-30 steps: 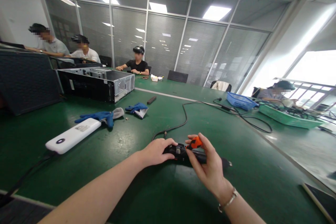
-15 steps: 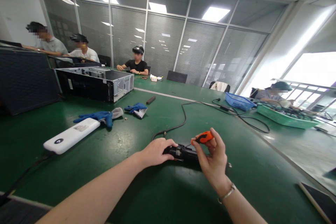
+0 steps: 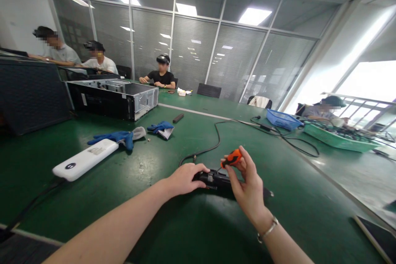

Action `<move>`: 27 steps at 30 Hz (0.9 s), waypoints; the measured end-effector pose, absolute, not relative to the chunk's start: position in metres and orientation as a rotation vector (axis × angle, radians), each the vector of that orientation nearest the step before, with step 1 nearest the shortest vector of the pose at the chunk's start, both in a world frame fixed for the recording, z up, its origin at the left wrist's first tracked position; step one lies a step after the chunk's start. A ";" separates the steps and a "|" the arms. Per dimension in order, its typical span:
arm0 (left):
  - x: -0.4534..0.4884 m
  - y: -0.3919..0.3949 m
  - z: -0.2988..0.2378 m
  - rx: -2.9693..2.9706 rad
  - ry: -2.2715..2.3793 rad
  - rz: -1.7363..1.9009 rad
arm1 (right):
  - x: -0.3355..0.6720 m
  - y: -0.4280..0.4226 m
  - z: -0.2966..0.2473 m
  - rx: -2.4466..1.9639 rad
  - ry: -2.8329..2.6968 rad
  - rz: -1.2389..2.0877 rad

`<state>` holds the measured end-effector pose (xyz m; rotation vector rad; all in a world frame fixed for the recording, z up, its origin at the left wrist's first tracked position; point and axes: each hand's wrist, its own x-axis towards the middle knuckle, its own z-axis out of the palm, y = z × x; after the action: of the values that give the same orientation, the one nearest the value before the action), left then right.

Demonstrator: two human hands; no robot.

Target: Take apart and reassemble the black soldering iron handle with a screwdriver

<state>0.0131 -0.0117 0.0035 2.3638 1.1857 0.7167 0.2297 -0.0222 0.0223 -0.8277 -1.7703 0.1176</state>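
On the green table in front of me lies a long black corded tool, its exact kind unclear, with a small metallic tip at its right end. My left hand grips the tool's left end, thumb and fingers closed round it. In my right hand is a screwdriver with an orange and black handle, pinched between thumb and fingers. The screwdriver's thin shaft slants down and left to the upper side of the black tool. Part of the tool is hidden behind my right hand.
Blue gloves and a white power strip lie to the left, before an open computer case. A black cord runs back right towards blue and green baskets. A phone lies far right. Several people sit around.
My right hand and the screwdriver have shifted slightly left, and the handle stands a little steeper. The tool's tip now shows more beyond my right hand. My left hand stays in place.
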 end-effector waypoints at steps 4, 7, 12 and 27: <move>0.013 -0.012 0.005 2.359 1.190 0.707 | 0.232 -0.021 0.022 -0.835 -1.775 -0.026; 0.013 -0.012 0.005 2.359 1.184 0.711 | 0.232 -0.020 0.022 -0.823 -1.728 -0.159; 0.013 -0.012 0.004 2.358 1.172 0.726 | 0.230 -0.022 0.020 -0.739 -1.814 0.070; 0.011 -0.012 0.002 2.352 1.163 0.736 | 0.232 -0.021 0.020 -0.773 -1.799 -0.037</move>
<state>0.0114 -0.0117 0.0024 2.3516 1.1627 0.7363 0.2316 -0.0206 0.0200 -0.7728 -1.7994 -0.0369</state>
